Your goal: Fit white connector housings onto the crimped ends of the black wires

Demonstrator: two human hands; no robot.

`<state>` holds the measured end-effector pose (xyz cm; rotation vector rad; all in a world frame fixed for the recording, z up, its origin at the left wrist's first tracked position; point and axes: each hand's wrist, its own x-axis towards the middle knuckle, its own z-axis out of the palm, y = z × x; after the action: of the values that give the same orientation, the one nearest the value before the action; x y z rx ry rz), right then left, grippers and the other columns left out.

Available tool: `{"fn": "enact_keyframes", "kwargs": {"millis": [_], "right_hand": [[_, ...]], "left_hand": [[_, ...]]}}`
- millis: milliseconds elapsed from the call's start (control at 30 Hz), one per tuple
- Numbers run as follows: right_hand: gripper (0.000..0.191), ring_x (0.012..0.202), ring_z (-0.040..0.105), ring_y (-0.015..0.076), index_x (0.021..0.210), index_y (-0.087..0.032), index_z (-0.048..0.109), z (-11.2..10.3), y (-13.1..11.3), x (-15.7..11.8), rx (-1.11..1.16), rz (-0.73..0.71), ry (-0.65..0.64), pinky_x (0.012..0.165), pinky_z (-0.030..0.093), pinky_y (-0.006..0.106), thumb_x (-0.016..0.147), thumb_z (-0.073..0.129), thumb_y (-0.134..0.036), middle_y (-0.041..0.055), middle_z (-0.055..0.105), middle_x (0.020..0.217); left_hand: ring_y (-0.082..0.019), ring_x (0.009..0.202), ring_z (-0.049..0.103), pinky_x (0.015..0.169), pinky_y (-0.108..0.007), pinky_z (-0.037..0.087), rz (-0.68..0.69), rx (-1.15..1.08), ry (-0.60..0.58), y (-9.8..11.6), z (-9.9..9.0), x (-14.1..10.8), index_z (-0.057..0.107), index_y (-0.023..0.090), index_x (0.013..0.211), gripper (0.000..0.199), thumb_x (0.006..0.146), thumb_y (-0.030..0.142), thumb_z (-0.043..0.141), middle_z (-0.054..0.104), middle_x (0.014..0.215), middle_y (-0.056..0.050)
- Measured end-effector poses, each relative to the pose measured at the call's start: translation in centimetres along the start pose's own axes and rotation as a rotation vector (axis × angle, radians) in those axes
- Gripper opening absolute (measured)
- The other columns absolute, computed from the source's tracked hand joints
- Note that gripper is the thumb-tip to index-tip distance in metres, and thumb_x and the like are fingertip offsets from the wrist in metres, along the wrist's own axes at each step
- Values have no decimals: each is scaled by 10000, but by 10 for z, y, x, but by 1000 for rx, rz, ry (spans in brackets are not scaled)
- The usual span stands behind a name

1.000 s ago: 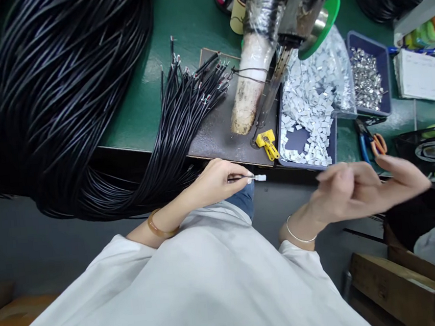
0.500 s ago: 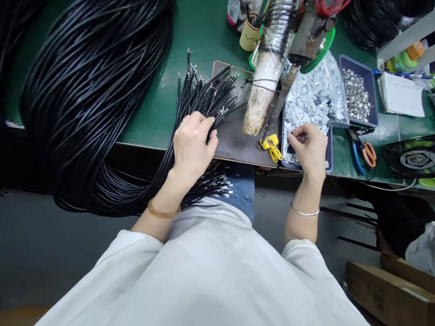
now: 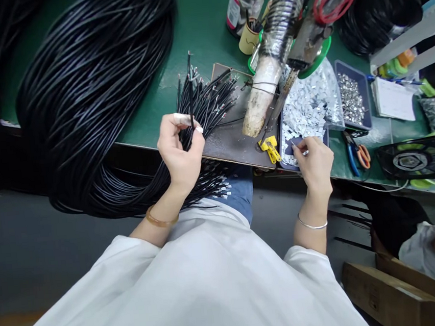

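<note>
My left hand (image 3: 178, 154) pinches a black cable (image 3: 191, 96) between thumb and finger, its end pointing up. Behind that hand, the loose ends of many black cables (image 3: 217, 99) fan out over a brown board (image 3: 231, 143). My right hand (image 3: 315, 166) is at the near edge of a dark tray (image 3: 290, 163) full of small white pieces (image 3: 301, 111). Its thumb and forefinger are pressed together, and what lies between them is too small to make out. Yellow clips (image 3: 270, 149) lie on the board, left of the tray.
A thick coil of black cable (image 3: 101, 77) hangs over the bench edge at left. A ribbed duct (image 3: 269, 65) slants down above the board. To the right are a box of metal parts (image 3: 351, 99), pliers (image 3: 357, 154), a notepad (image 3: 394, 97) and a fan (image 3: 413, 161). Someone's sleeve shows lower right.
My left hand has turned and drawn slightly left, lifting one cable upright out of the bunch. My right hand has moved slightly down and right at the tray, still pinched.
</note>
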<state>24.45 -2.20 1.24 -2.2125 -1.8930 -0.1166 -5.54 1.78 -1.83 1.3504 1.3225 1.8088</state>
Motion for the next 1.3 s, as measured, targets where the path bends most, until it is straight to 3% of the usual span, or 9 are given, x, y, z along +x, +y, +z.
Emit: {"fn": "enact_keyframes", "kwargs": {"millis": [100,200,333,467,533,700,867,1067,1300], "right_hand": [[147,662,513,158,687,-224,471,5,3,3,42,42,65,650,340,305,784,574,-184,-5,563,703],[161,628,517,145,670,-230,457,8,-1,4,123,76,167,658,388,304,764,564,-155,-23,547,664],[136,557,560,116,727,-229,502,4,-28,-10,460,98,340,565,461,279,838,581,-227,-22,601,726],[116,788,704,177,791,-225,565,-2,-66,-33,683,47,590,672,573,333,883,621,-267,17,658,864],[72,874,713,200,823,-226,596,-3,-78,-41,743,-22,634,764,595,393,876,642,-240,27,680,928],[51,889,704,196,827,-233,646,0,-83,-47,806,-32,538,804,598,417,877,649,-228,22,684,942],[77,884,696,182,849,-235,675,2,-81,-48,784,-10,445,773,600,378,900,621,-257,22,681,936],[85,921,698,175,861,-228,662,7,-85,-49,803,-24,388,751,619,354,909,606,-270,37,690,962],[72,919,715,150,880,-206,686,21,-92,-48,1104,-15,130,804,629,324,884,640,-261,37,709,993]], "left_hand": [[-104,747,607,743,-242,514,-59,-148,-52,6,7,-15,563,197,930,151,830,242,667,622,845,-8],[-80,656,586,637,-197,488,-85,-182,-288,15,15,-33,658,181,993,224,789,251,722,650,785,7],[-66,533,516,526,-198,425,-211,-298,-547,25,27,-46,745,163,965,186,803,246,704,652,678,4],[-80,470,482,467,-213,365,-488,-469,-680,27,33,-47,757,142,875,228,860,325,622,575,535,6],[-80,451,449,442,-212,323,-589,-576,-719,25,32,-45,754,143,882,223,838,313,616,522,494,23],[-61,497,500,484,-183,395,-688,-546,-749,25,27,-41,725,132,880,195,688,166,732,642,602,11],[-55,465,532,436,-186,417,-839,-515,-822,27,24,-42,649,140,1134,417,757,280,758,770,883,-87],[-38,413,457,384,-155,350,-814,-468,-605,28,30,-42,625,146,756,247,674,285,812,581,557,45],[-51,462,450,411,-189,277,-706,-492,-674,31,37,-38,650,149,756,285,761,405,775,592,572,13]]}}
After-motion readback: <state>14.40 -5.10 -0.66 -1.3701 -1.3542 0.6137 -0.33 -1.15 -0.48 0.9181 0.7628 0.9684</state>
